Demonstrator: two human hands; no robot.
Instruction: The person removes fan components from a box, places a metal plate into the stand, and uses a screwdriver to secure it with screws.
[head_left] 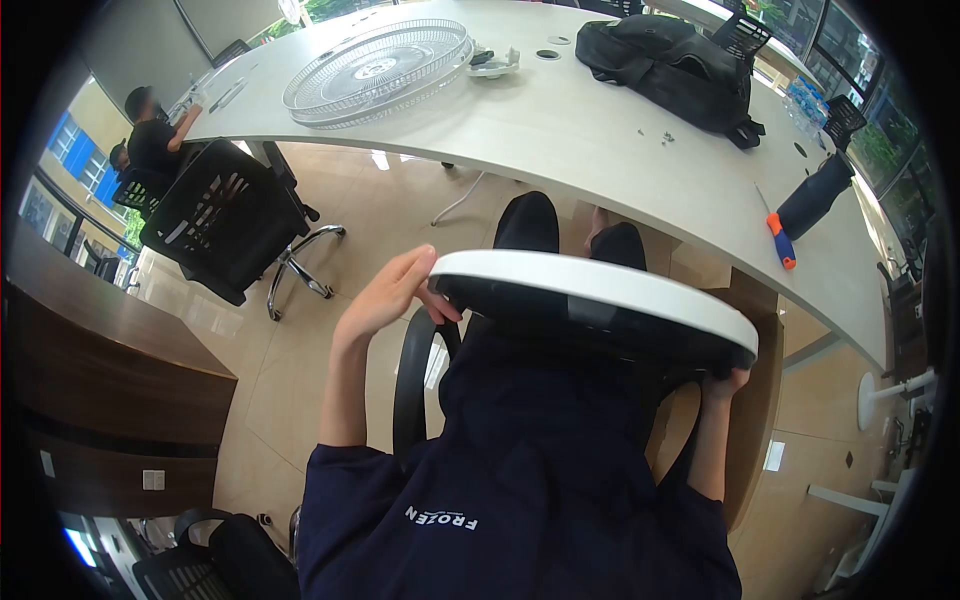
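A round base (600,285), like that of a standing fan, is tilted over my lap, its white rim up and its dark underside towards me. My left hand (400,288) grips its left edge, with fingers on the rim and below it. At the right end, my right hand (728,383) holds the lower edge from beneath, its fingers partly hidden by the base. Ahead on the white table (560,135) lie clear round fan grilles (375,75), with a small white plastic part (497,66) beside them.
A black backpack (670,75) and small screws (668,137) lie on the table. At right are an orange-and-blue screwdriver (780,240) and a dark cylinder (815,195). A cardboard box (765,400) stands right of my chair. A black chair (225,215) and another person (155,140) are at left.
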